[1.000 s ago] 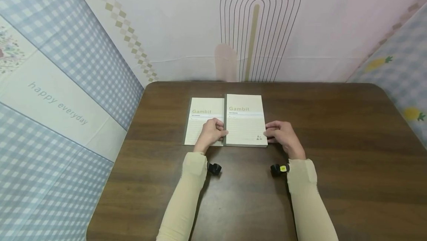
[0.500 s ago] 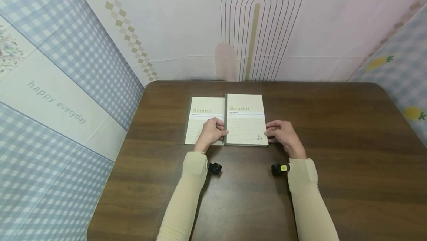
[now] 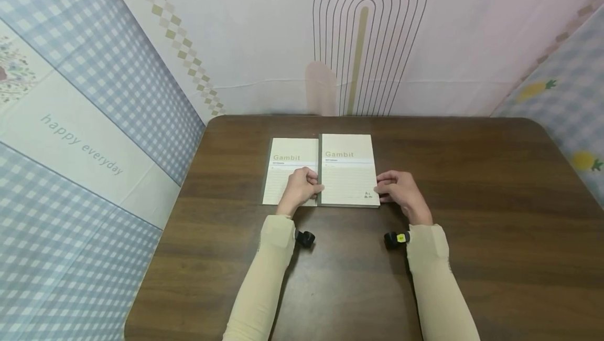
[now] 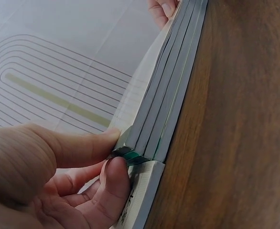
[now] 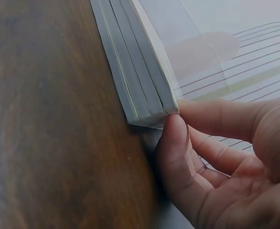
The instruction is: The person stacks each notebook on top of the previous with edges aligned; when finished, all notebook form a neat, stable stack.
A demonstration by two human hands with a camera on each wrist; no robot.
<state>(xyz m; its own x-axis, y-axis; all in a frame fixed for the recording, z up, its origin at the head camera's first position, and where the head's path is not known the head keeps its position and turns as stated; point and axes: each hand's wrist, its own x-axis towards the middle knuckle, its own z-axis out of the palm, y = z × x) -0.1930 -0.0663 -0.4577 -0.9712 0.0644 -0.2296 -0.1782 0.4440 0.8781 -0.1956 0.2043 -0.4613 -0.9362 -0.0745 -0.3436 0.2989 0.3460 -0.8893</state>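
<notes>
A stack of several cream Gambit notebooks [image 3: 348, 176] with dark spines lies on the table. One more Gambit notebook [image 3: 290, 149] lies flat against its left side, lower than the stack. My left hand [image 3: 298, 189] pinches the stack's near left side, thumb at the top corner and curled fingers just below, over the lower notebook. On the opposite side, my right hand [image 3: 400, 191] pinches the near right corner between thumb and forefinger. The layered notebook edges of the stack [image 5: 135, 67] show in the right wrist view. The wrist views do not settle how many notebooks each pinch takes in.
The brown wooden table [image 3: 472, 173] extends around the notebooks. Behind it hangs a pale cloth [image 3: 264, 26] with printed arches, and a blue checked cloth [image 3: 155, 99] hangs on the left. Small black wrist cameras [image 3: 308, 239] project inward from both sleeves.
</notes>
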